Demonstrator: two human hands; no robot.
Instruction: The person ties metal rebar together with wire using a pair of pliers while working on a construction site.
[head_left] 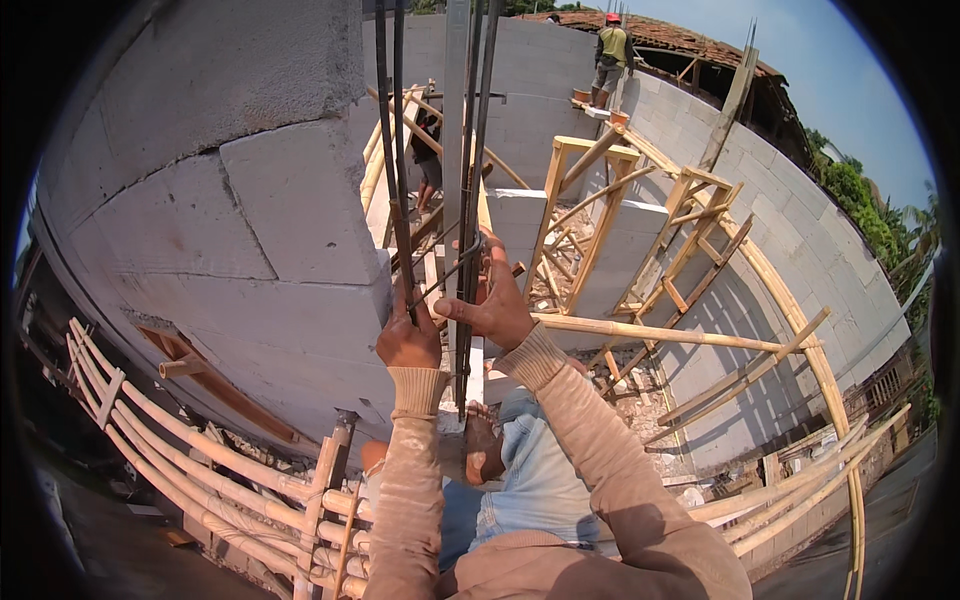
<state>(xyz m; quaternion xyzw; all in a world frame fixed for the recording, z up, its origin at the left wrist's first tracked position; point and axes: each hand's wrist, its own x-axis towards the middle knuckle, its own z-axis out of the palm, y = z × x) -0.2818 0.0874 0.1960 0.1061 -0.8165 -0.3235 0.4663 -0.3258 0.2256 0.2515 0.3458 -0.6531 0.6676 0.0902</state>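
Note:
Dark vertical reinforcing bars [467, 200] rise in front of me beside a block wall. Across them sits a thin bent steel stirrup [440, 285]. My left hand [410, 338] is closed on the stirrup's near left end, against the left-hand bars. On the other side, my right hand [497, 305] curls its fingers round the stirrup's far right corner, its thumb stretched toward the bars. Part of the stirrup is hidden behind the bars and fingers. Below the hands, my bare foot [484, 440] rests at the bars' lower ends.
A tall grey block wall [300, 210] stands close on my left. Bamboo poles [220, 480] run along the lower left, and a bamboo pole [680, 335] crosses at right. Wooden frames [600, 220] stand beyond. A person in a red helmet [612, 60] stands high at the back; another person [428, 160] is partly hidden.

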